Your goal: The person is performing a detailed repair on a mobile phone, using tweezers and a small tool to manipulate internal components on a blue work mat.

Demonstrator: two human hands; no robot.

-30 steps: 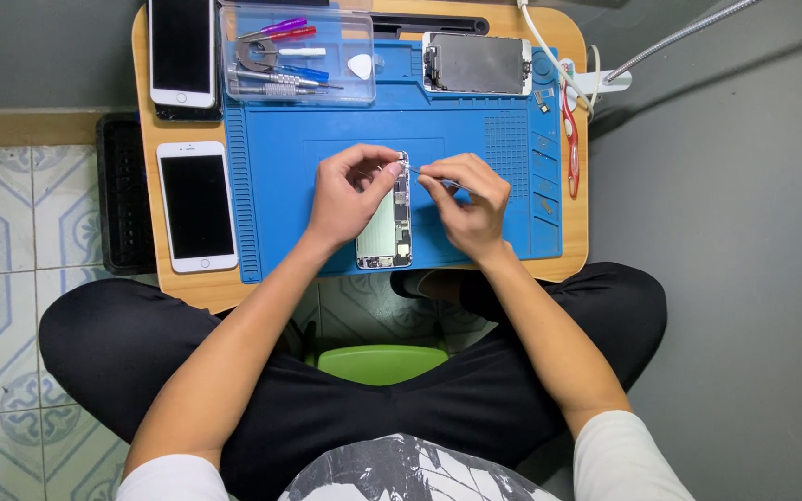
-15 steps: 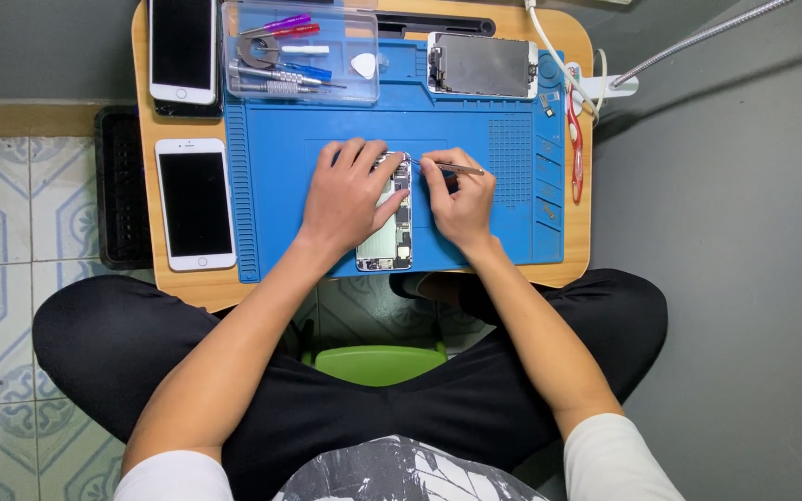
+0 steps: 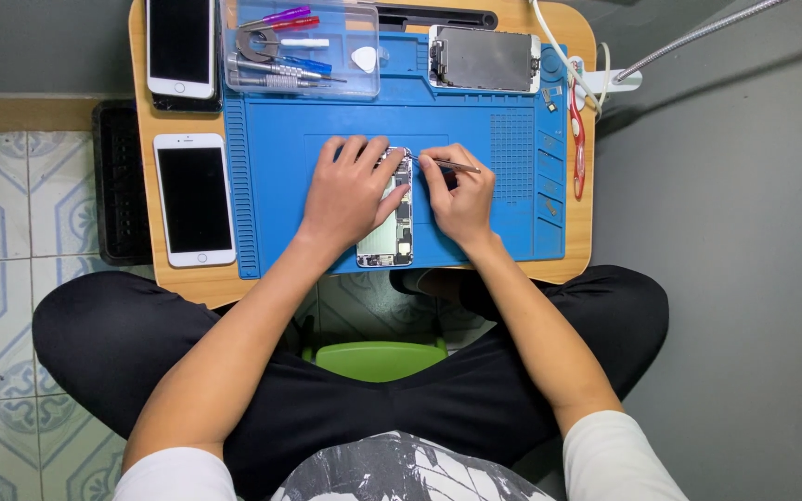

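Small wooden bench (image 3: 187, 283) across the lap of a person seated cross-legged; blue repair mat (image 3: 475, 121) covers most of its top. Left of the mat, two white smartphones lie face up, one at the bench's far corner (image 3: 179, 44), one nearer (image 3: 194, 199). At the mat's far edge, a clear tool tray (image 3: 301, 46) with drivers and picks; beside it a detached screen assembly (image 3: 483, 57), face down. Red-handled tool (image 3: 575, 139) along the mat's right margin. Centre of the mat: opened phone body (image 3: 388, 232), internals up, long axis running away from the person. Left hand (image 3: 345, 195) lies flat over its left side, fingers spread and pressing down, tips reaching past the top edge. Right hand (image 3: 461, 199) touches the phone's right edge, fingers pinched together on fine metal tweezers (image 3: 452, 166), tip aimed at the upper part of the board; what the tip holds, if anything, is too small to tell. Judgement: work goes best with the left hand pinning the body so it cannot slide, right wrist braced on the mat, tweezers kept low and shallow, light pressure only near connectors.
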